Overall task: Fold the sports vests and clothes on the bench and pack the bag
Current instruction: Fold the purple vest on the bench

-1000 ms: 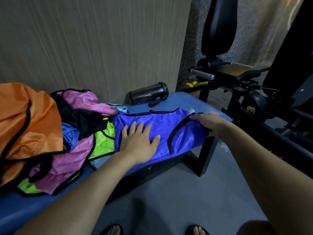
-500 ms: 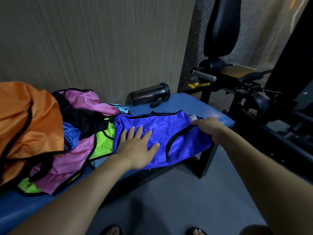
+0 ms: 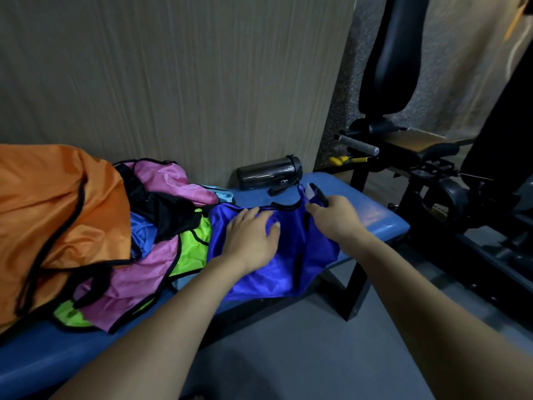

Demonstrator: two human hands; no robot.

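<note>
At the centre of the frame a shiny blue satin vest with black trim is lying across the padded blue table, the left hand pressing flat on it with fingers spread while the right hand is pinching its raised strap, beside crumpled orange, pink and green vests.

Blue vest: thin cloth, satin sheen, black trim. Orange bag, 9 o'clock of it: glossy synthetic cloth, creased. Pink vest: fine mesh, matt. Green vest: mesh, bright. Bench: blue padded top, smooth, slight shine; frame black matt metal. Bottle, 12 o'clock: dark translucent plastic, glossy. Wall: wood-grain, matt.
</note>
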